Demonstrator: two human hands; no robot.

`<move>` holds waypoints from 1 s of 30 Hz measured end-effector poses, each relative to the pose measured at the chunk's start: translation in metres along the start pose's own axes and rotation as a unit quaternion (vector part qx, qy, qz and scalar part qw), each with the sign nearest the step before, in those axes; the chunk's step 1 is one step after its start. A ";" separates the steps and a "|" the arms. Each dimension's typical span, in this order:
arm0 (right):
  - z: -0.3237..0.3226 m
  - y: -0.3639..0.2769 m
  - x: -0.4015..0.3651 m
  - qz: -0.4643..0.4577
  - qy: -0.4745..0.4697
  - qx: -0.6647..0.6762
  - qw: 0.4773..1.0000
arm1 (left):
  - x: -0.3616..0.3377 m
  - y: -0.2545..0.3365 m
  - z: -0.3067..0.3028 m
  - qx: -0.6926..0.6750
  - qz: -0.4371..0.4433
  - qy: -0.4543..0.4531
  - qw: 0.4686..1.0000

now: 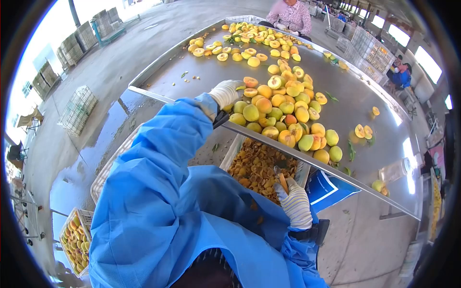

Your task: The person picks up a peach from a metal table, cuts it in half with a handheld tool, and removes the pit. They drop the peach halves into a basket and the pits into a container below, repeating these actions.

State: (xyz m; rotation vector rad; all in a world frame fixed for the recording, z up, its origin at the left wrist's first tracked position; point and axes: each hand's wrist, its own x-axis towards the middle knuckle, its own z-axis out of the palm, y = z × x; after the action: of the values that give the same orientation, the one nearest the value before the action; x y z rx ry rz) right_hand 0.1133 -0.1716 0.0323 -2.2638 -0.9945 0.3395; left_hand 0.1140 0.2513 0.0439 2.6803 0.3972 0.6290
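A grey floor spreads wide, shiny with water at left, where 1 white crate stands before tall stacks. A dark post rises beside them. Windows glow at upper right; glare streaks the metal tabletop.

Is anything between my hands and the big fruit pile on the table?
Nothing visible blocks your left hand, which is beside the fruit pile. Between your right hand and the pile is the table's near metal rim.
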 end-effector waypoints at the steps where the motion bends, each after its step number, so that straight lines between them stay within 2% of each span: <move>1: -0.001 -0.002 -0.001 0.000 -0.002 0.001 1.000 | 0.017 0.007 0.005 -0.027 -0.001 -0.005 1.000; 3: -0.003 -0.005 -0.002 0.018 -0.011 0.019 1.000 | 0.045 0.023 0.009 -0.085 -0.157 -0.094 0.979; 6: -0.006 -0.007 -0.005 0.020 -0.020 0.038 0.999 | 0.082 0.005 0.044 0.101 -0.171 -0.174 0.964; 7: -0.011 -0.012 -0.005 0.029 -0.053 0.027 0.998 | 0.083 -0.003 0.055 0.104 -0.196 -0.132 0.966; 9: -0.012 -0.013 -0.006 0.023 -0.057 0.041 0.997 | 0.094 0.001 0.064 0.189 -0.263 -0.158 0.933; 11: -0.011 -0.017 -0.006 0.012 -0.039 0.057 0.998 | 0.122 -0.058 0.110 0.137 -0.296 -0.165 0.931; 13: -0.011 -0.015 -0.007 0.003 -0.029 0.075 0.997 | 0.092 -0.009 0.065 0.172 -0.223 -0.194 0.940; 14: -0.006 -0.012 -0.006 0.001 -0.029 0.085 0.996 | 0.089 -0.016 0.069 0.119 -0.206 -0.209 0.948; 16: -0.005 -0.017 -0.006 0.000 -0.031 0.106 0.994 | 0.068 -0.023 0.054 -0.009 -0.196 -0.117 0.974; 18: -0.012 -0.034 -0.010 0.007 -0.036 0.125 0.992 | 0.052 -0.010 0.028 -0.139 -0.210 -0.015 0.968; 19: -0.009 -0.030 -0.011 0.006 -0.034 0.141 0.989 | 0.045 -0.011 0.027 -0.287 -0.203 0.074 0.933; 20: 0.000 -0.022 -0.009 0.007 -0.031 0.159 0.987 | 0.018 0.038 -0.015 -0.513 -0.212 0.126 0.822; 21: 0.010 -0.013 -0.008 0.011 -0.030 0.178 0.983 | 0.000 0.050 -0.023 -0.665 -0.102 0.145 0.725; 23: 0.016 -0.020 -0.007 -0.016 0.001 0.202 0.979 | -0.043 0.100 -0.034 -0.799 -0.124 0.082 0.582; 25: 0.020 -0.036 -0.005 -0.076 0.056 0.253 0.963 | -0.084 0.124 -0.010 -0.841 -0.178 0.028 0.510; 26: 0.015 -0.045 -0.005 -0.051 0.046 0.241 0.968 | -0.099 0.137 -0.003 -0.849 -0.201 0.003 0.489; 27: 0.016 -0.049 -0.003 -0.103 0.090 0.214 0.967 | -0.114 0.151 0.005 -0.855 -0.224 -0.022 0.467; 29: 0.015 -0.052 -0.001 -0.126 0.107 0.175 0.971 | -0.137 0.172 0.015 -0.821 -0.208 -0.010 0.531; 30: 0.017 -0.050 -0.001 -0.124 0.112 0.147 0.975 | -0.141 0.182 0.024 -0.776 -0.173 0.039 0.605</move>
State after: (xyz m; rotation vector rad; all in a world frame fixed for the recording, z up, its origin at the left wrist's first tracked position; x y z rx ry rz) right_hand 0.0761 -0.1384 0.0513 -1.8411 -1.0201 0.1108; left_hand 0.0377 0.0325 0.0445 0.8388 0.1731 0.5211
